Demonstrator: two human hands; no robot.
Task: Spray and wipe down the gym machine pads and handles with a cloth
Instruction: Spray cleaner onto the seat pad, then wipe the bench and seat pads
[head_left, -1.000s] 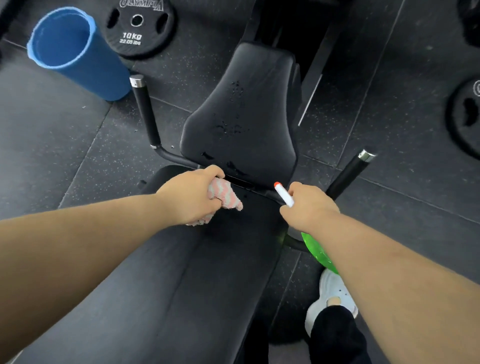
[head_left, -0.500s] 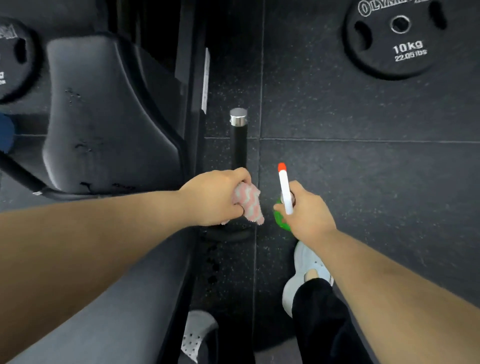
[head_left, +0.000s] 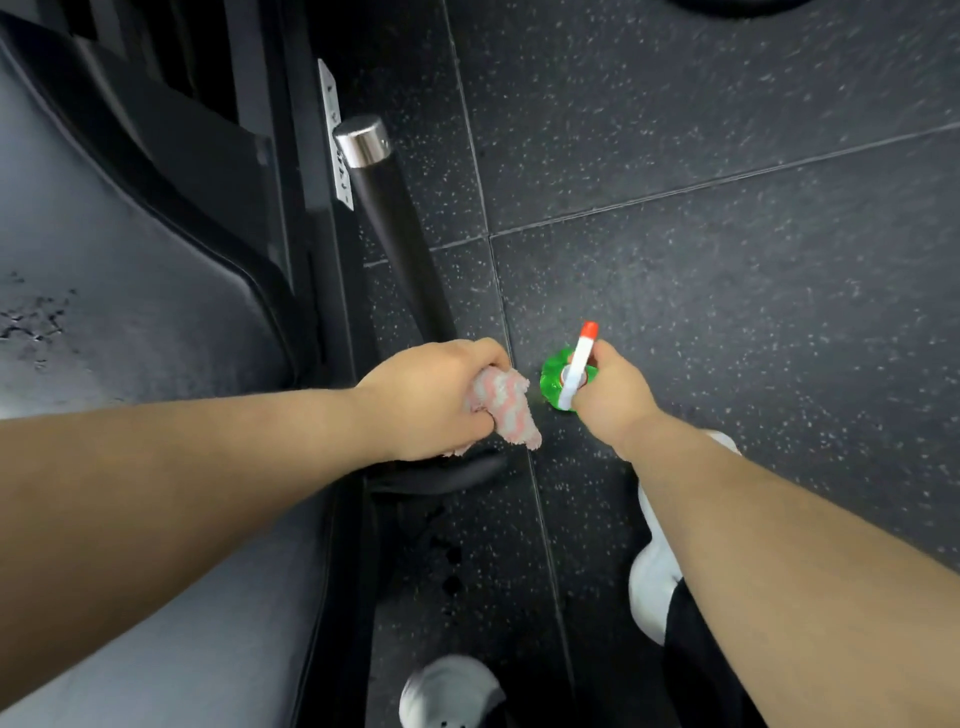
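Dark floor (head_left: 727, 260) is surrounding the handle (head_left: 400, 244); left grip (head_left: 431, 400) is clutching a cloth (head_left: 506, 408) at its lower end, right grip (head_left: 615, 395) is holding a spray bottle (head_left: 551, 383) just beside.

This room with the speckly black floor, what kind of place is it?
Probably a gym: there is a black padded machine seat, a chrome-capped grip handle beside it, and speckled rubber floor tiles.

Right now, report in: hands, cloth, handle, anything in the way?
Left hand grips cloth at lower end of handle. Right hand holds spray bottle beside it. Nothing across the handle above the cloth.
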